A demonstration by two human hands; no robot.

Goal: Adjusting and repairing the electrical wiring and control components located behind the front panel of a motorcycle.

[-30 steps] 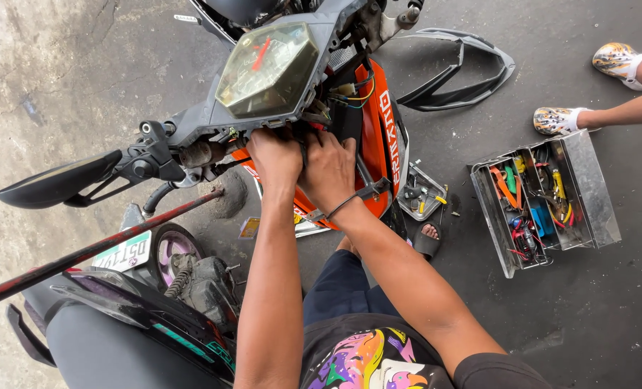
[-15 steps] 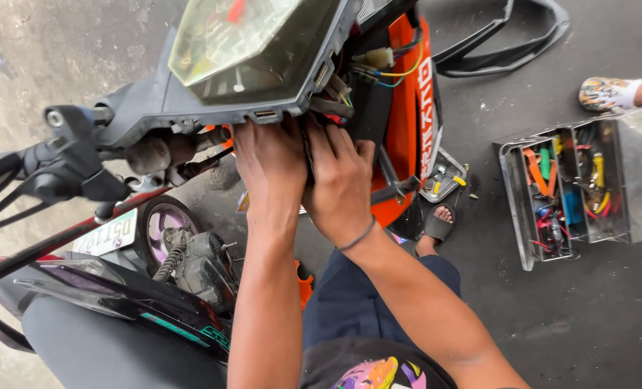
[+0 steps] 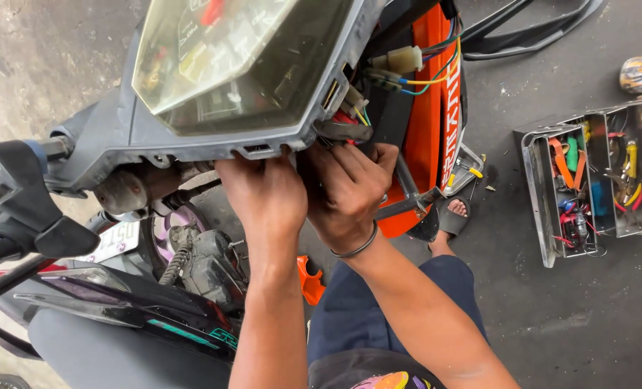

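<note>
Landmark for all positions: the grey plastic instrument cluster housing with a clear angular lens [image 3: 241, 72], tilted toward the camera at top centre.

Left of the housing: black handlebar grip and switch block [image 3: 18, 209], sticking out past the housing's left end. Below that, a white number plate [image 3: 115, 241] beside a purple-rimmed wheel [image 3: 169, 220]. Further below, a dark glossy body panel with a teal stripe [image 3: 141, 317].

Directly under the housing's lower edge: left hand [image 3: 263, 198], fingers curled up against the underside, tips hidden behind the rim. Cannot tell what, if anything, it pinches.

Just right of it, touching it: right hand [image 3: 349, 191], dark band on the wrist, fingers bent and pressed into the bundle of coloured wires and connectors [image 3: 357, 119] that hangs from the housing's lower right corner. Fingers touch the bundle; whether they close on a single wire or plug cannot be made out.

Right of the housing: orange plastic fairing panel [image 3: 436, 137], upright. Below it, a foot in a dark sandal [image 3: 452, 214] on the concrete.

Far right, well apart from the housing: open grey metal toolbox with fold-out trays [image 3: 594, 187], holding hand tools with orange, green and yellow handles.
</note>
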